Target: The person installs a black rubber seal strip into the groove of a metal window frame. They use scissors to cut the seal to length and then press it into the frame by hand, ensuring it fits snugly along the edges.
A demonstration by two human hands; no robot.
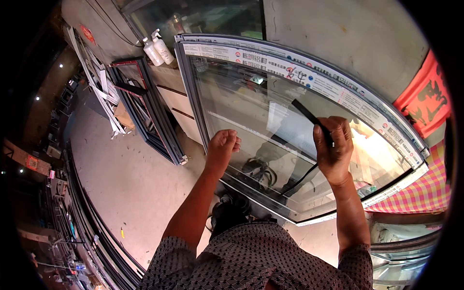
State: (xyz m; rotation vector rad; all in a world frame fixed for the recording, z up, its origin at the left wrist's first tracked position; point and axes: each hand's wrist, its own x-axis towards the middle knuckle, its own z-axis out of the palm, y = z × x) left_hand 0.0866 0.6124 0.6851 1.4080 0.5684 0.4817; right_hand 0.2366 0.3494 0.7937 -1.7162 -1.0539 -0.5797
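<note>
A glazed window frame point(191, 96) leans upright in front of me, its dark edges covered with printed white protective film. My right hand point(334, 150) is closed around a flat black strip point(305, 112), whose free end points up and to the left before the glass. Below that hand a thin dark strand curves down; whether it belongs to the strip I cannot tell. My left hand point(223, 147) is curled into a loose fist near the frame's left side, with nothing visible in it. The glass pane point(237, 106) shows reflections.
Two white bottles point(158, 49) stand on a ledge behind the frame. Another dark frame point(145, 113) and white profiles point(99, 84) lean at the left. Long dark profiles point(96, 227) line the floor's left side. A checked cloth point(415, 186) and red banner point(427, 96) are at right.
</note>
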